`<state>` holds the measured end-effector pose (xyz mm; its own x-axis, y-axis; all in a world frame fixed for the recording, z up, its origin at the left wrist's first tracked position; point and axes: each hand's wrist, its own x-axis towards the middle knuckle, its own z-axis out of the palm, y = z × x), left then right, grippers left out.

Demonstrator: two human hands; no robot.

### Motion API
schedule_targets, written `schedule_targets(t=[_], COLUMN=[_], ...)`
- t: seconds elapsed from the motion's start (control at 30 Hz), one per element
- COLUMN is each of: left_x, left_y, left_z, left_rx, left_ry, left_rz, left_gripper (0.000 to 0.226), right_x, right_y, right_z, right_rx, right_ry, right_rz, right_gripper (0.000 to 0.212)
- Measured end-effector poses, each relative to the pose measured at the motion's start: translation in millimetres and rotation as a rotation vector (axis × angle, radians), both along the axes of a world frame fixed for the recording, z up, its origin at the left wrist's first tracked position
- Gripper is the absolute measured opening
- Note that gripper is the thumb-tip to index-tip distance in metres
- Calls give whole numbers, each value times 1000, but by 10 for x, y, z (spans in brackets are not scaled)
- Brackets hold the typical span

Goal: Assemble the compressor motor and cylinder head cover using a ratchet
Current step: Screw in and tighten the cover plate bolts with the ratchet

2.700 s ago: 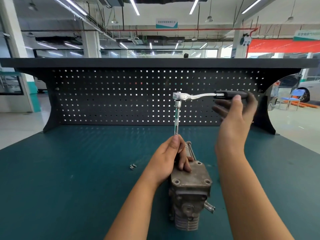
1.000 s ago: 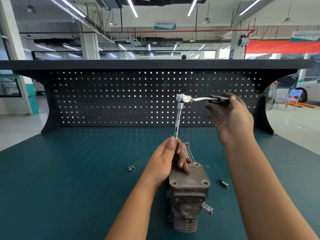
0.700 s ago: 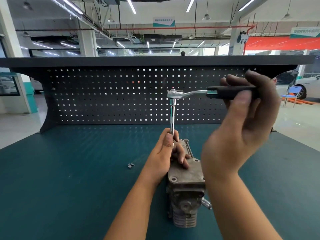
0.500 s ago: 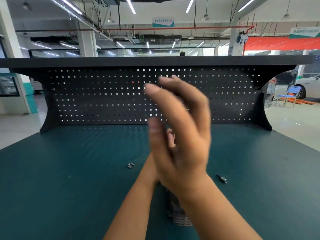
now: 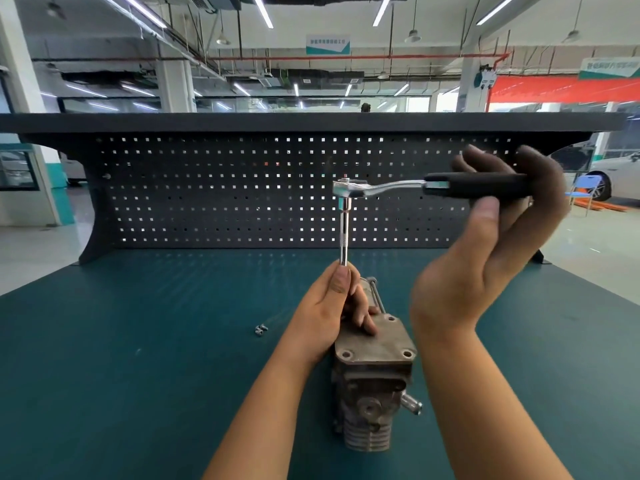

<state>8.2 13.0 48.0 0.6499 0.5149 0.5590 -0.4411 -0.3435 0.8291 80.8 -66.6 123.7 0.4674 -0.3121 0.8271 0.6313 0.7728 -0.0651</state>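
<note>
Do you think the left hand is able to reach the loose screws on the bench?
Probably yes: bare bench lies between the screws and the left hand, though it grips the extension bar.

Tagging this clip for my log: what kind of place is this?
Probably a vehicle workshop: a teal workbench with a black pegboard, a ratchet over a compressor, a white car beyond.

The left hand reaches forward and low, thumb and curled fingers pinching the extension bar. The right hand is raised higher, fingers and thumb wrapped round the ratchet handle.
</note>
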Motion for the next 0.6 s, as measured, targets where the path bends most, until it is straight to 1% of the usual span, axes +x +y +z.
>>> schedule_targets(t=[0.07, 0.13, 0.17, 0.23, 0.3, 0.33, 0.37, 0.4, 0.47, 0.53, 0.6], left_x=[2, 3, 3, 2, 7, 4, 5, 7, 13, 10, 14], left_y=[6, 3, -8, -1, 19, 18, 12, 12, 17, 21, 34], left_z=[5, 16, 18, 18, 21, 27, 30, 31, 24, 17, 10], left_rx=[4, 28, 42, 57, 69, 67, 58, 55, 40, 22, -3], left_ry=[5, 14, 17, 26, 40, 44, 37, 37, 27, 21, 16], left_rz=[-22, -28, -27, -18, -17, -22, -35, -41, -44, -35, -14], left_gripper=[33, 33, 33, 33, 34, 35, 35, 35, 34, 34, 33], right_x=[198, 408, 502, 641, 715, 729, 735, 742, 720, 629, 490], right_y=[60, 169, 237, 398, 514, 543, 554, 549, 478, 357, 216], right_z=[-18, -9, 6, 40, 61, 62, 66, 64, 57, 19, -28], right_rx=[-118, -333, -505, -844, -1053, -1083, -1059, -989, -780, -534, -312], right_ry=[211, 365, 403, 403, 391, 388, 393, 411, 498, 571, 563], right_rz=[74, 145, 160, 262, 416, 481, 517, 539, 557, 489, 373], right_gripper=[37, 35, 34, 33, 30, 27, 23, 19, 13, 14, 19])
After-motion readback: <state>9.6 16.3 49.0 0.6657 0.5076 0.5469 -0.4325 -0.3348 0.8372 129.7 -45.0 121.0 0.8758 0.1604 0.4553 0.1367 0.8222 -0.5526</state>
